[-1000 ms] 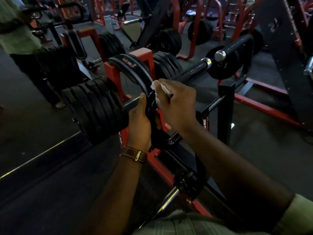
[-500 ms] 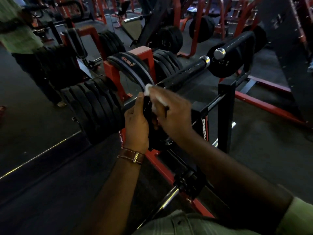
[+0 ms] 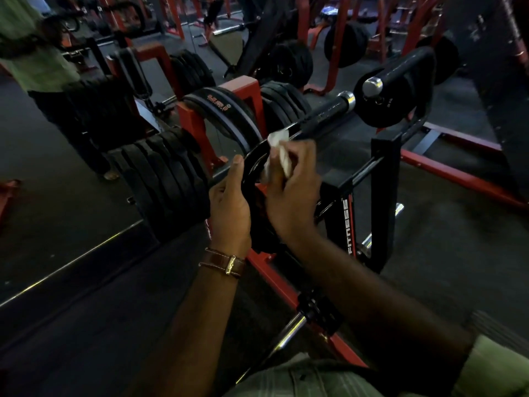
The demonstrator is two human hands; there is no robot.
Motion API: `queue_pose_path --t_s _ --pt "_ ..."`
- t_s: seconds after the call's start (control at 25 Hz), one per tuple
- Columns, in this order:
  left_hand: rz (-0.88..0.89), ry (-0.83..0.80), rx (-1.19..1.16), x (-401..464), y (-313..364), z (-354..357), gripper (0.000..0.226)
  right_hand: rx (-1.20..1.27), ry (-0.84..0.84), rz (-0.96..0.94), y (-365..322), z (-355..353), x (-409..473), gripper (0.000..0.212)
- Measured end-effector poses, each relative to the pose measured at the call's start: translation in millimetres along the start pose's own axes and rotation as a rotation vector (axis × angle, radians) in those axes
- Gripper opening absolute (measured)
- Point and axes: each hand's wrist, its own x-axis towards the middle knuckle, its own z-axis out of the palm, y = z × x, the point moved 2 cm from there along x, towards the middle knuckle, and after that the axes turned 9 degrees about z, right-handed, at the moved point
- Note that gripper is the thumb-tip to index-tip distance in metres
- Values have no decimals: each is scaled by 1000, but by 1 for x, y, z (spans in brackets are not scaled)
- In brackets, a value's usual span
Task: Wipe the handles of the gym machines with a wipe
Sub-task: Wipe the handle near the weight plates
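Where the view begins nearest the wearer: two bare forearms reach forward over a green striped shirt hem (image 3: pixel 300 379).
Wrist: a brown leather strap with a brass-coloured buckle (image 3: pixel 226 263) circles the left wrist.
Left hand (image 3: pixel 230 204): fingers curled round the near edge of a black curved plate (image 3: pixel 253 167), thumb laid up along its rim.
Right hand (image 3: pixel 292 190): fingers pinched shut on a crumpled white wipe (image 3: pixel 279 151), pressed against the top of the plate where the bar handle (image 3: pixel 323 114) meets it.
Handle: matte black cylindrical grip, polished metal end cap, rising away to the right.
Second handle (image 3: pixel 400 73): thicker black padded tube with a chrome cap, just beyond the first.
Frame: glossy black square upright (image 3: pixel 383 196) to the right of the hands; red painted rail (image 3: pixel 274 282) below them.
Clearance: open dark rubber floor (image 3: pixel 71 213) on the left; stacked black weight plates (image 3: pixel 163 179) close beside the left hand.
Far field: red racks and further plates, dim and indistinct; a standing person (image 3: pixel 37 61) at upper left.
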Motion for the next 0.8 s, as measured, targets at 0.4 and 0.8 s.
queue_pose_path --t_s 0.4,0.8 --pt "41 -46 22 -2 1 0 57 639 -334 1062 -4 7 5 27" --pt "159 -98 294 3 6 -3 54 486 -327 809 -15 -17 -7 20"
